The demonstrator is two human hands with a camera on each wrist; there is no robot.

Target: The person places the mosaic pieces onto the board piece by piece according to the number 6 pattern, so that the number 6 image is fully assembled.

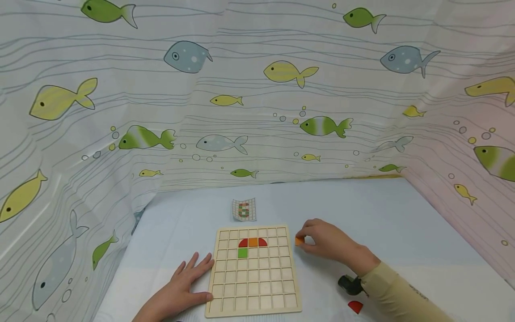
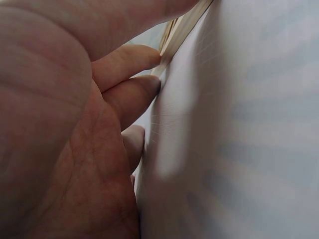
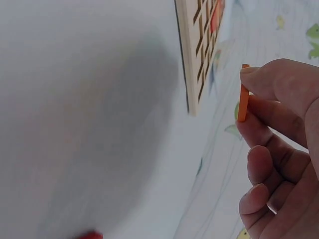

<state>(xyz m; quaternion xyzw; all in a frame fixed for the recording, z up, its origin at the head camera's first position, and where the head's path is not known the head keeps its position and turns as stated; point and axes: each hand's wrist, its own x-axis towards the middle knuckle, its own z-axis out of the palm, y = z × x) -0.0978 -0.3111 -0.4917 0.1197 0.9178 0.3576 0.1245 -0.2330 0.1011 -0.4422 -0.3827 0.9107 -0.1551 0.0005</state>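
Observation:
An orange square tile (image 1: 299, 240) is pinched between the thumb and fingers of my right hand (image 1: 327, 241), just off the right edge of the wooden grid board (image 1: 253, 277). Seen edge-on in the right wrist view, the orange tile (image 3: 243, 99) is thin and held clear of the table. My left hand (image 1: 179, 286) lies with fingers spread along the board's left edge, thumb and fingertips touching it. Near the top of the grid sit two red quarter-round tiles (image 1: 243, 243), an orange square (image 1: 253, 242) between them, and a green square (image 1: 242, 252) below the left red one.
Behind the board lies a small pattern card (image 1: 244, 210) with a red, green and orange figure on a grid. A loose red piece (image 1: 355, 307) rests on the table by my right forearm, near the dark wrist camera (image 1: 350, 285). A fish-print curtain (image 1: 257, 120) surrounds the table.

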